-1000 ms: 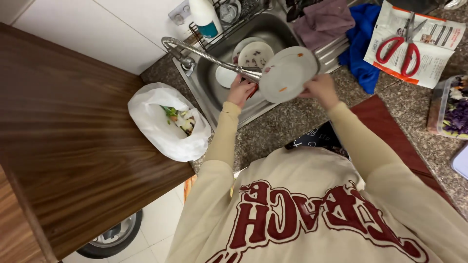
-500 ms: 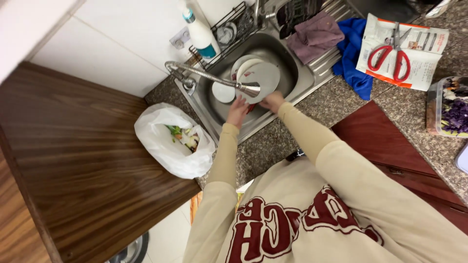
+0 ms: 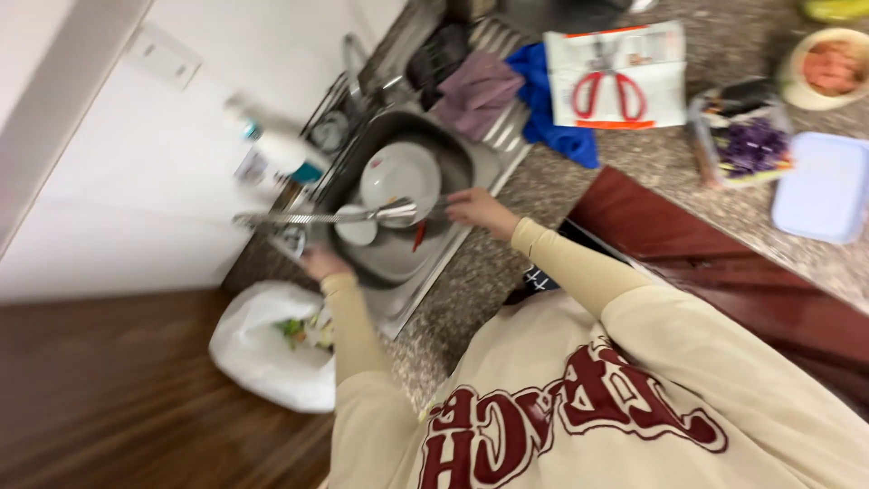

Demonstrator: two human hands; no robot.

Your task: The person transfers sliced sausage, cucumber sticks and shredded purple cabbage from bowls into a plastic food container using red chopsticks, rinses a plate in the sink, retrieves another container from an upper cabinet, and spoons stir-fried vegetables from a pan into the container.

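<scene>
While the head view is blurred, the left hand point(image 3: 323, 263) can be made out at the near-left edge of the sink point(image 3: 453, 149), by the base of the faucet point(image 3: 317, 217); whether its fingers are curled or flat there cannot be told. The right hand point(image 3: 475, 208) rests on the sink's right rim with its fingers loosely curled and pointing into the basin, holding nothing that shows.

Between the two hands the faucet's long metal spout reaches across the basin, its tip just left of the right hand's fingers. Under the tip sits a large white plate point(image 3: 400, 177), with a small white bowl point(image 3: 356, 228) beside it, closer to the left hand. A small red thing point(image 3: 418, 237) lies in the basin just below the right hand's fingertips; what it is cannot be told.

Below the left hand, by its forearm, a white plastic bag point(image 3: 262, 353) with green scraps lies open on the wooden surface point(image 3: 109, 398). Beyond the left hand stands a blurred white bottle point(image 3: 272, 145) against the wall. Beyond the right hand a purple cloth point(image 3: 478, 91) and a blue cloth point(image 3: 552, 136) lie on the drainer, then a pack with red-handled scissors point(image 3: 615, 91) on the speckled counter point(image 3: 688, 181). Well to the right of that hand sit a clear box of purple vegetable pieces point(image 3: 751, 145) and a pale blue lid point(image 3: 824, 186).
</scene>
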